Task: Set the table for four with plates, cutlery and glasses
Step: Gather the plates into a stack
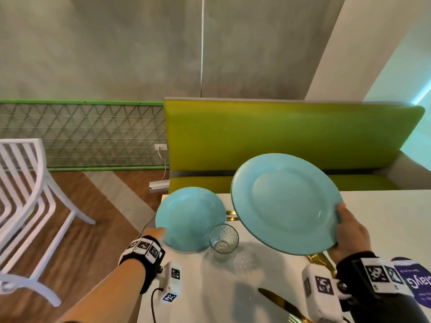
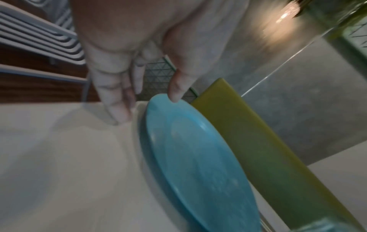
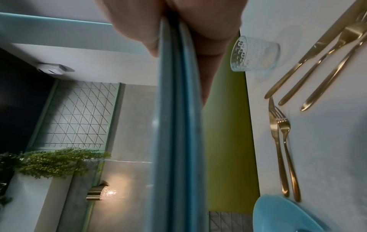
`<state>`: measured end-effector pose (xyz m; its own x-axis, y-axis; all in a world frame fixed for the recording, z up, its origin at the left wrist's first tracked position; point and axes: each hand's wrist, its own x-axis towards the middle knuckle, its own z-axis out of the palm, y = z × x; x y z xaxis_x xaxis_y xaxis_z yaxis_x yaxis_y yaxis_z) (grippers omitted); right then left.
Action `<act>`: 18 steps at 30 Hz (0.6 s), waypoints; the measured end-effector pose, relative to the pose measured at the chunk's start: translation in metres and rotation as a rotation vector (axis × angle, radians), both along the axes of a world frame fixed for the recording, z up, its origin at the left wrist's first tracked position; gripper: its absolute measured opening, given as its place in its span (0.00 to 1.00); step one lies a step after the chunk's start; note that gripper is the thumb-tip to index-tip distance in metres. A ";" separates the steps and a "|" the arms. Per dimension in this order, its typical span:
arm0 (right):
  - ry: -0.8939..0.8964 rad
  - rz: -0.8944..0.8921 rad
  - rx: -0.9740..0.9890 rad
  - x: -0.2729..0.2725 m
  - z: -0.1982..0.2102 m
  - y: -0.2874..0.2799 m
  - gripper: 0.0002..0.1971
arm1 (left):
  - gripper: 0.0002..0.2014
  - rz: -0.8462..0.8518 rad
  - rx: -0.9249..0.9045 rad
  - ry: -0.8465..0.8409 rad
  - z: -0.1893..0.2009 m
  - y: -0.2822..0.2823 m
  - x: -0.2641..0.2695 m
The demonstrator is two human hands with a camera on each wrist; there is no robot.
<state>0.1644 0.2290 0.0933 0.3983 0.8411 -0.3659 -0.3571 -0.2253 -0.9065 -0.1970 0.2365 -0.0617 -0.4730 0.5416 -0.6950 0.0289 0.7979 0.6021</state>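
One light-blue plate (image 1: 190,217) lies at the far left corner of the white table (image 1: 384,217). My left hand (image 1: 156,231) is at its near rim; in the left wrist view the thumb (image 2: 175,87) touches the rim of this plate (image 2: 198,157) while the straight fingers (image 2: 117,100) lie beside it on the table. My right hand (image 1: 345,220) grips a tilted stack of blue plates (image 1: 284,203) above the table, thumb (image 3: 139,31) on top, fingers (image 3: 210,55) beneath the stack (image 3: 178,125). A clear glass (image 1: 224,238) stands between the plates.
Gold cutlery lies on the table: a knife (image 1: 279,301) near me, several pieces (image 3: 317,62) and two forks (image 3: 282,149) by the glass (image 3: 254,55). A green bench (image 1: 279,131) runs behind the table, a white chair (image 1: 28,183) stands left, and a purple card (image 1: 415,280) lies right.
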 end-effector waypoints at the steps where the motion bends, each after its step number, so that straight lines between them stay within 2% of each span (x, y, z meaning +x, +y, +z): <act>1: 0.002 -0.008 -0.009 0.002 -0.002 0.000 0.14 | 0.20 0.016 0.000 -0.004 -0.010 0.003 -0.001; 8: 0.001 -0.039 -0.088 0.014 -0.013 -0.002 0.10 | 0.20 0.210 0.054 -0.085 -0.015 0.010 0.012; 12: -0.003 -0.061 -0.106 0.016 -0.015 -0.003 0.12 | 0.21 0.330 0.193 -0.133 -0.010 0.016 0.003; 15: 0.023 -0.042 -0.113 0.011 -0.014 -0.003 0.12 | 0.22 0.383 0.334 -0.120 0.013 0.020 -0.008; 18: 0.043 -0.022 -0.089 -0.001 -0.009 -0.001 0.11 | 0.20 0.438 0.503 -0.076 0.054 0.017 -0.014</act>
<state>0.1636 0.2281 0.0845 0.3986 0.7955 -0.4564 -0.4014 -0.2961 -0.8667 -0.2108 0.2539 -0.0078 -0.6825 0.5772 -0.4484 -0.2913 0.3478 0.8911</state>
